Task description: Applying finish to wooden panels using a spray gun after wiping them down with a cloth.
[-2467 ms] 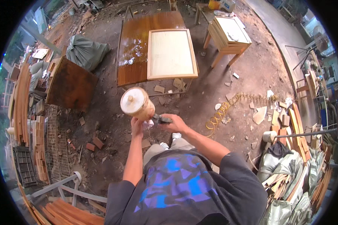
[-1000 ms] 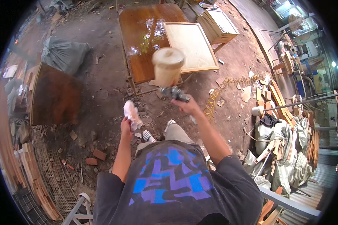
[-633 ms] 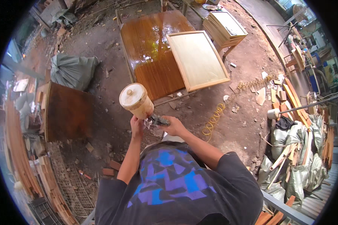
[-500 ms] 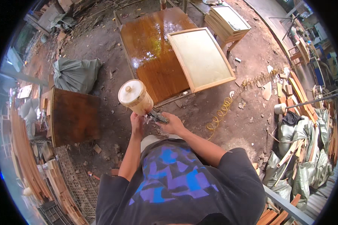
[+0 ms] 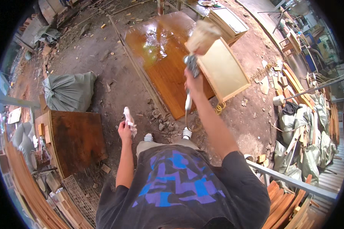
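Note:
My right hand (image 5: 195, 84) is stretched forward and closed round a paint spray gun (image 5: 193, 66). The gun's pale cup (image 5: 204, 36) is smeared by motion and hangs over the light framed panel (image 5: 227, 72). A hose end (image 5: 188, 102) trails below the grip. Beneath lies a glossy brown wooden board (image 5: 172, 89), wet-looking, with bright reflections at its far end; the framed panel rests across its right side. Nearer my body on the left, my left hand (image 5: 125, 131) is closed on a crumpled white cloth (image 5: 129, 119), apart from the gun.
A stack of framed panels (image 5: 228, 28) stands at the far right. On the left are a tied grey sack (image 5: 70, 89) and a brown wooden cabinet (image 5: 78, 137). Yellow coiled hose (image 5: 219, 108) lies right of the board. Sacks (image 5: 307, 139) and wood strips crowd the right side.
My right hand has swung the spray gun forward and right, away from my body. My left hand has come off the gun and moved left and back with the cloth.

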A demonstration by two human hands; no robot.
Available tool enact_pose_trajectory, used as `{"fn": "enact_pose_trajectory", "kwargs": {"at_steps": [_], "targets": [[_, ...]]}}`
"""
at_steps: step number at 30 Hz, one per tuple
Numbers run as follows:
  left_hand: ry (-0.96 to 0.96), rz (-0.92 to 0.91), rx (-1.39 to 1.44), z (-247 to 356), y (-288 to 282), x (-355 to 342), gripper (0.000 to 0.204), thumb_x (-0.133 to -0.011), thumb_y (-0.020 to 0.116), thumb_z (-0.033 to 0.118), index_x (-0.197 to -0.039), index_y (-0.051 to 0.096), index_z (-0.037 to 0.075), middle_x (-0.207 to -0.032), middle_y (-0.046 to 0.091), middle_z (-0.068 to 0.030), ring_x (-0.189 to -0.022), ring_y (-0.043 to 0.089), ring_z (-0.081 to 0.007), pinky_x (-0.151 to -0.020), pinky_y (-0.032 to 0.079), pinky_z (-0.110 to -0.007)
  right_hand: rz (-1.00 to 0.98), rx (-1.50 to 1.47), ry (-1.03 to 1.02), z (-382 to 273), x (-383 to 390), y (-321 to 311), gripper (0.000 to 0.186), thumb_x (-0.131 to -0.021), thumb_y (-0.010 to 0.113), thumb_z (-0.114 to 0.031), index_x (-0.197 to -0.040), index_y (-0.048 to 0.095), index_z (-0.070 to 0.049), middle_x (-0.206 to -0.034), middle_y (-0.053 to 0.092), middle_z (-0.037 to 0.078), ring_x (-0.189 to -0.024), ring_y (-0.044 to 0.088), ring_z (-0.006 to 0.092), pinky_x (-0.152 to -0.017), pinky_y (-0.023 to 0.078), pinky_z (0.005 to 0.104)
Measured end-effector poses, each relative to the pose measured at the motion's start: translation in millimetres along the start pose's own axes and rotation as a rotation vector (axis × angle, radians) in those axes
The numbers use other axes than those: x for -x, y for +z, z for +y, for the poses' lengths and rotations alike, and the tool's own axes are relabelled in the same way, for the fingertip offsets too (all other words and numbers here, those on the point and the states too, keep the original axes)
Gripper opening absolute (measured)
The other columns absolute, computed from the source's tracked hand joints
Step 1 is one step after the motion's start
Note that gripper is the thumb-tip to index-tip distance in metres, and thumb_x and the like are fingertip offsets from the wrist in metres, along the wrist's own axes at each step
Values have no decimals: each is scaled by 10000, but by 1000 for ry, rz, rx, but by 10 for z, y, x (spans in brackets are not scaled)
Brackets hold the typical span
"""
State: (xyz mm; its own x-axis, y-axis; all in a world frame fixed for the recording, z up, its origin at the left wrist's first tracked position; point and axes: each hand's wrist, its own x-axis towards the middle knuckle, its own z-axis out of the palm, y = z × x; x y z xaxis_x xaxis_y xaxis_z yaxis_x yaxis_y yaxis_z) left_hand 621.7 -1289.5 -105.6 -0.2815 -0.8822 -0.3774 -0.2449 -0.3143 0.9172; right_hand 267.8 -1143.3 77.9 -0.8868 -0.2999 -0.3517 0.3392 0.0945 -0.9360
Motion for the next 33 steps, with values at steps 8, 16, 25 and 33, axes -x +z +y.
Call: {"fn": "enact_pose_trajectory", "kwargs": {"at_steps": [8, 16, 25, 33], "targets": [[-109, 117, -468, -1140, -2341, -737, 241, -930, 639, 232, -1007, 706, 14, -894, 716, -100, -810, 652, -197, -761, 514, -367, 318, 102, -97, -223, -815, 962, 318, -924, 683, -320, -835, 539, -51, -575, 496, 41, -411, 487, 166, -371, 413, 325], [-329, 118, -622, -1644, -3483, -668, 277, -863, 631, 228, -1013, 711, 9, -865, 716, -104, -783, 665, -211, -752, 522, -367, 471, 56, -90, -4, -269, 764, 324, -924, 682, -312, -792, 513, -68, -566, 468, 35, -406, 489, 159, -371, 414, 320], [-153, -174, -673, -1395, -2504, -1420, 288, -850, 635, 229, -1002, 719, -1, -890, 727, -127, -826, 685, -238, -771, 525, -384, 579, -54, -67, 221, 447, 120, 241, -927, 679, -249, -914, 564, -38, -582, 500, 42, -411, 484, 161, -373, 402, 329], [-23, -477, -675, -865, -1360, -1541, 233, -845, 625, 155, -978, 721, -10, -856, 715, -108, -774, 659, -211, -722, 516, -359, 649, -8, -99, 522, 1057, -587, 254, -933, 681, -259, -839, 599, -37, -643, 541, 34, -422, 494, 139, -373, 401, 322]]}}
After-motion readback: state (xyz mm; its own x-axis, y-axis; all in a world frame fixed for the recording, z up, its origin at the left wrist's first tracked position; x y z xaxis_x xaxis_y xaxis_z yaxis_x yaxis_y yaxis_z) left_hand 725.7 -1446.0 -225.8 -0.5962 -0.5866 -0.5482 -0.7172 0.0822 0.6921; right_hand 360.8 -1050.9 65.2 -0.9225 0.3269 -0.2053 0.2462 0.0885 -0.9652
